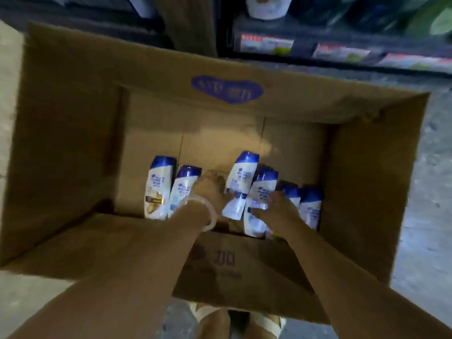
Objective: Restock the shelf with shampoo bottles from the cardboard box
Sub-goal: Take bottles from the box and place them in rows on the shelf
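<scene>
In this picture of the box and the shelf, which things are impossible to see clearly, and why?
- Head view: the print on each shampoo bottle is blurred, too small to read.
- Whether the left hand or right hand has closed on a bottle: motion blur hides the fingers.
- The cardboard box near wall hides the bottle bottoms.
- The shelf is dark and cut off by the top edge.

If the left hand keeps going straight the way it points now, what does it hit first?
Most likely the tilted shampoo bottle just ahead of the left hand; its fingers already look to be at that bottle's side. Depth is blurred, so contact is uncertain. Beyond lies the cardboard box floor.
</scene>
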Available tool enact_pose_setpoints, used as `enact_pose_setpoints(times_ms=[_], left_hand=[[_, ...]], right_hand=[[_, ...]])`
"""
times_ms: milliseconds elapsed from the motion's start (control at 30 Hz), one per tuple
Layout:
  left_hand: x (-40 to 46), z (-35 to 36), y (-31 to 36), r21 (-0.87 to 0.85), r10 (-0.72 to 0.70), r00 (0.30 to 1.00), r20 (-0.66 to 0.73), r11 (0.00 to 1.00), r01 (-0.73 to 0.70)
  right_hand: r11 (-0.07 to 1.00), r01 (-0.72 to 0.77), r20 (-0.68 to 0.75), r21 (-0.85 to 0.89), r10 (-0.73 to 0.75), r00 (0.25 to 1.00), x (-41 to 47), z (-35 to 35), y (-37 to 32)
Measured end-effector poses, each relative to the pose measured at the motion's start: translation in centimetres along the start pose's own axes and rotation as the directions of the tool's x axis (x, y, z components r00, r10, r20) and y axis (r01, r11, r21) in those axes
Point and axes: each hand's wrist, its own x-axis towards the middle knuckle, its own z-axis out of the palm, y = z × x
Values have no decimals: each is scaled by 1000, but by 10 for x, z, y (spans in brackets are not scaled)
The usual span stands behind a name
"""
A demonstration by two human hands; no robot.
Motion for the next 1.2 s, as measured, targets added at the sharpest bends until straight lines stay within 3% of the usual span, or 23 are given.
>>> enact_pose_setpoints(times_ms=[100, 200, 367, 467, 533, 600, 667, 767, 933, 1067, 1200], left_hand=[[35, 26, 2, -113, 23, 999, -31, 993, -26], [48, 46, 6, -95, 12, 990, -138, 995, -25], [61, 46, 1, -74, -79, 987, -142, 995, 69], [64, 36, -15, -178, -120, 949, -290, 982, 70], [61, 36, -24, -264, -138, 920, -366, 964, 40], [56, 38, -27, -319, -145, 929, -340, 947, 31], [48, 37, -25, -395, -152, 957, -249, 918, 43], [24, 20, -19, -561, -146, 981, -124, 826, 52], [-49, -45, 16, -749, -101, 995, -14, 660, 57], [-134, -115, 71, -772, 9, 993, -118, 628, -97], [-235, -189, 140, -756, 136, 965, -224, 600, -260]], right_hand=[[994, -110, -90, 15, 111, 990, 24, 21, 2], [985, -160, -221, -62, 142, 965, 26, 44, 1], [990, -113, -315, 86, 135, 940, 34, 60, 1], [997, 5, -343, 80, 23, 939, 45, 60, -3], [996, 22, -324, 82, 6, 946, 53, 59, -7], [990, -3, -291, 141, 44, 956, 58, 54, -9], [952, -18, -218, 305, 88, 972, 58, 40, -6], [795, -57, -19, 604, 86, 996, 41, 3, 0], [662, 43, 22, 748, -89, 996, -32, -74, -14], [564, 191, -21, 803, -294, 956, -133, -141, -49], [509, 303, -83, 805, -410, 908, -252, -218, -86]])
